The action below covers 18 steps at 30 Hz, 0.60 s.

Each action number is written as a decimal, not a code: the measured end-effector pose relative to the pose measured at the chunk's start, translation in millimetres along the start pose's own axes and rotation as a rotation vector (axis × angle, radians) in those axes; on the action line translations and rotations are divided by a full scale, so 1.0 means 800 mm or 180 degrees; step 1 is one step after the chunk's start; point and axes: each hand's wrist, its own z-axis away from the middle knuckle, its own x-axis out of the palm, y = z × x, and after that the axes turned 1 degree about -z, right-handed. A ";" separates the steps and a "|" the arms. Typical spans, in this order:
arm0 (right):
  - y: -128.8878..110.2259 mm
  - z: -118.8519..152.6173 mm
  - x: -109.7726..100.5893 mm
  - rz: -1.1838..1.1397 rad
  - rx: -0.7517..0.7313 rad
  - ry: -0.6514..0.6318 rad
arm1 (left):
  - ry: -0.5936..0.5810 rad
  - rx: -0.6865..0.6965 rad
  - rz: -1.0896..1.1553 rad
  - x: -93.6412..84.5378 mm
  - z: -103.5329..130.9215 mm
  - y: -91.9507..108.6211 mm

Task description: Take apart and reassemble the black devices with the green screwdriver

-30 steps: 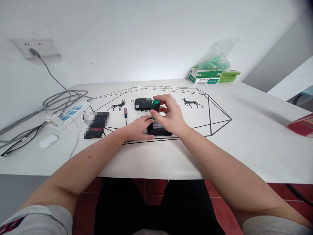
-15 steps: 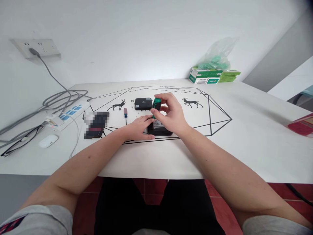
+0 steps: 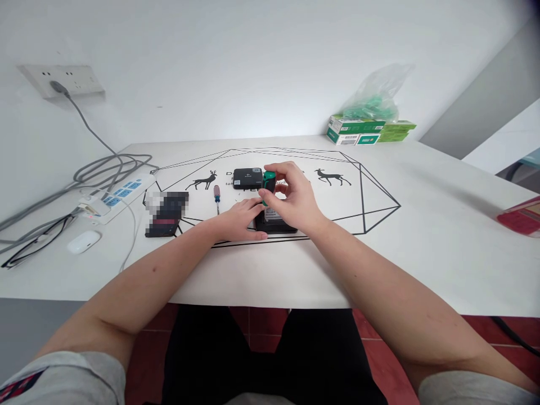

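Right hand (image 3: 297, 197) pinches a screwdriver handle (image 3: 269, 181), spread left hand (image 3: 239, 220) bracing a half-hidden, probably fragile device (image 3: 278, 228) by its edge.

Green-and-black screwdriver (image 3: 269, 181): the handle's top has tipped slightly left since half a second ago, so it leans less to the right, about as it stood one second ago.
Right-hand grip (image 3: 294, 195): index finger and thumb have shifted slightly left with it.
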 end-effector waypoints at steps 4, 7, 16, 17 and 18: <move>-0.002 0.002 0.000 -0.0106 0.0027 -0.0115 | 0.0001 -0.0044 -0.0015 0.001 0.000 0.000; -0.004 0.002 -0.001 -0.0347 0.0063 -0.0228 | -0.0013 -0.0122 -0.0047 0.001 0.000 0.001; 0.000 -0.002 -0.001 0.0059 -0.0039 -0.0118 | -0.0023 0.0006 -0.0025 0.001 0.001 -0.002; 0.000 -0.001 -0.001 0.0000 -0.0005 -0.0134 | -0.0014 0.0003 -0.0033 0.001 0.001 -0.001; 0.000 0.000 -0.001 -0.0078 0.0024 -0.0154 | -0.0008 -0.0023 -0.0042 0.000 0.001 -0.001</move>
